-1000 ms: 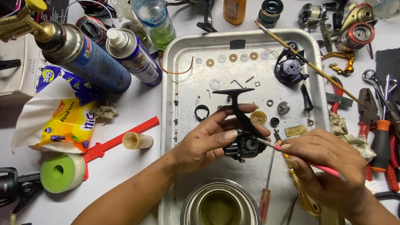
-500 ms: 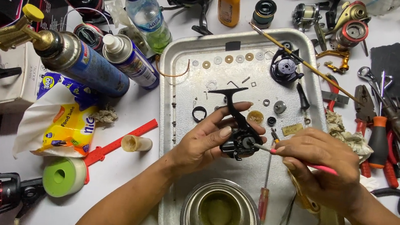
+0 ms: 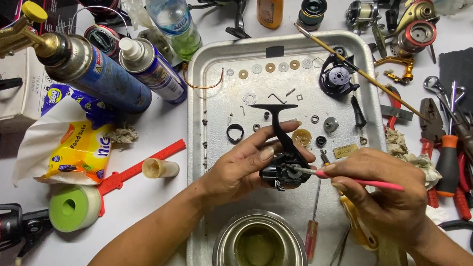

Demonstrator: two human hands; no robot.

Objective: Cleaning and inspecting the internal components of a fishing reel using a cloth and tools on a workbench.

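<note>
At frame centre, over the tray [image 3: 199,164]:
Left hand [image 3: 245,165]: fingers closed round black reel body [image 3: 285,169].
Right hand [image 3: 384,190]: pinching pink brush [image 3: 359,180], tip touching reel.
Room: steel bowl [image 3: 260,255] just below; loose washers above.

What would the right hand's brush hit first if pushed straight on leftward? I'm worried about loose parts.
The right hand points its pink brush into the black reel body, seemingly already touching.
</note>
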